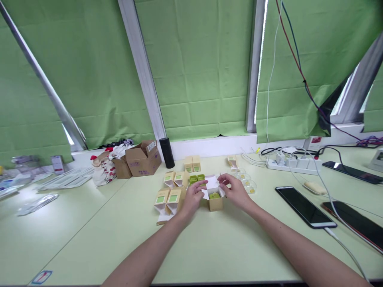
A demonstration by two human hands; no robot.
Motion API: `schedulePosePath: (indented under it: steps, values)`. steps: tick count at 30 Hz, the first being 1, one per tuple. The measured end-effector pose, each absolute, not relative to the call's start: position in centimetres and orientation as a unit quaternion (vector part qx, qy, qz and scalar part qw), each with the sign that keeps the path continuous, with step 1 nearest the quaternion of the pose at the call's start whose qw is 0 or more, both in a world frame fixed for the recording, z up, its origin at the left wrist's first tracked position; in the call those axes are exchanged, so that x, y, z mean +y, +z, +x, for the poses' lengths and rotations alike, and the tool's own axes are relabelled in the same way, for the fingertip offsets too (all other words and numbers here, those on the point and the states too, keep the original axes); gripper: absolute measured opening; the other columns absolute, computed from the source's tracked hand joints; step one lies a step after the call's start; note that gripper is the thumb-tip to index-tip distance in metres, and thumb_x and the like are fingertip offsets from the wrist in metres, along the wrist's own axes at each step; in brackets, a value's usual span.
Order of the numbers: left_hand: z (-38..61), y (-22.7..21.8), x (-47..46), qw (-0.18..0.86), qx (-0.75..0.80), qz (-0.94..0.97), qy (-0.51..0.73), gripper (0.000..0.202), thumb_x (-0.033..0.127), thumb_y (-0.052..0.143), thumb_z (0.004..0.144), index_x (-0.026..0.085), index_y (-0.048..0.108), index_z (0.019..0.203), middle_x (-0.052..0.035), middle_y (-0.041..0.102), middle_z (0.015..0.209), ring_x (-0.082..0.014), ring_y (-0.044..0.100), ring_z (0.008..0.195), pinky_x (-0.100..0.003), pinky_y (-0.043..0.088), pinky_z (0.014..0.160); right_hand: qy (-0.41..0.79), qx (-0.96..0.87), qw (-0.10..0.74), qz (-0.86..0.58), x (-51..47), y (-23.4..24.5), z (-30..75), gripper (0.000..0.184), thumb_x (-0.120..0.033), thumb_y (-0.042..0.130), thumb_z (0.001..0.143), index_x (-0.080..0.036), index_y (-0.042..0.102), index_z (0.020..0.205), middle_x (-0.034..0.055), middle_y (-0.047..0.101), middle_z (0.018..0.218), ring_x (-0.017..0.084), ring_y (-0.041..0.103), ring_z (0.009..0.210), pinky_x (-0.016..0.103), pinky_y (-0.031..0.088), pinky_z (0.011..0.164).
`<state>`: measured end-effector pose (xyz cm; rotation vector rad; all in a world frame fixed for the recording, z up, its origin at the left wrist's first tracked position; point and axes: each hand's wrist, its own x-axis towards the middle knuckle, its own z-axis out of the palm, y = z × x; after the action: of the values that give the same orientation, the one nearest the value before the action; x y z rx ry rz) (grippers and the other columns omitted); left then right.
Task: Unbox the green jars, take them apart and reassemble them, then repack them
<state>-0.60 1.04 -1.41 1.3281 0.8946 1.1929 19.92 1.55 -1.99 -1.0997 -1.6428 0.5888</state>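
A small kraft box [216,203] stands open on the pale green table, with a green round item [214,195] inside and white inner flaps [212,184] raised. My left hand [194,196] pinches the flap on the box's left side. My right hand [235,190] holds the flap on its right, fingers curled. Several closed kraft boxes with green labels [169,198] lie just left of my left hand. Two loose green items [196,178] sit behind the open box.
A larger cardboard box [143,158] and a black cylinder [166,152] stand at the back left. Clear blister shells [247,182] lie right of the hands. Two phones [305,206] and a power strip [291,163] with cables occupy the right side. Green blinds hang behind.
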Motion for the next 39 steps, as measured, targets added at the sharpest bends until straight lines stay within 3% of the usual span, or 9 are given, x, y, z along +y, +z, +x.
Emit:
schedulePosePath:
  steps: [6,14,25,33,39]
  values:
    - [-0.7,-1.0,0.8,0.539,0.394,0.548,0.503,0.055,0.017,0.058,0.061,0.014,0.073,0.114,-0.0085,0.078,0.095,-0.0181,0.064,0.075,-0.029,0.046,0.071,0.421,-0.581,0.548,-0.430,1.8,-2.5,19.1,0.027,-0.040,0.058,0.084,-0.022,0.063,0.104,0.0029,0.063,0.091,0.017,0.060,0.065,0.024,0.045,0.038]
    - [-0.6,-0.4,0.3,0.497,0.419,0.544,0.531,0.037,0.026,0.061,0.074,0.015,0.080,0.103,-0.0043,0.073,0.079,-0.0172,0.057,0.073,-0.027,0.041,0.069,0.522,-0.493,0.552,-0.423,1.7,-1.8,19.0,0.039,-0.029,0.058,0.067,-0.023,0.059,0.105,0.0002,0.060,0.089,0.015,0.058,0.062,0.024,0.046,0.038]
    - [-0.4,-1.4,0.6,0.538,0.384,0.547,0.514,0.043,0.034,0.079,0.075,0.018,0.069,0.113,-0.0082,0.075,0.091,-0.0234,0.071,0.090,-0.035,0.051,0.086,0.526,-0.489,0.535,-0.445,0.9,-1.3,18.6,0.046,-0.024,0.054,0.061,-0.025,0.056,0.107,-0.0011,0.060,0.092,0.015,0.060,0.061,0.025,0.047,0.039]
    - [-0.2,-2.2,0.8,0.528,0.376,0.570,0.505,0.055,0.045,0.086,0.075,0.020,0.062,0.116,-0.0071,0.075,0.091,-0.0211,0.070,0.083,-0.031,0.050,0.078,0.525,-0.497,0.523,-0.451,0.7,-1.3,18.5,0.046,-0.023,0.055,0.062,-0.026,0.055,0.108,-0.0022,0.058,0.091,0.014,0.061,0.060,0.024,0.046,0.040]
    - [0.1,-1.6,0.3,0.514,0.383,0.583,0.499,0.054,0.042,0.084,0.075,0.020,0.057,0.115,-0.0064,0.075,0.092,-0.0191,0.068,0.078,-0.031,0.048,0.077,0.530,-0.493,0.530,-0.442,0.7,-1.4,18.5,0.045,-0.026,0.059,0.063,-0.025,0.055,0.108,-0.0031,0.056,0.088,0.014,0.059,0.058,0.024,0.045,0.040]
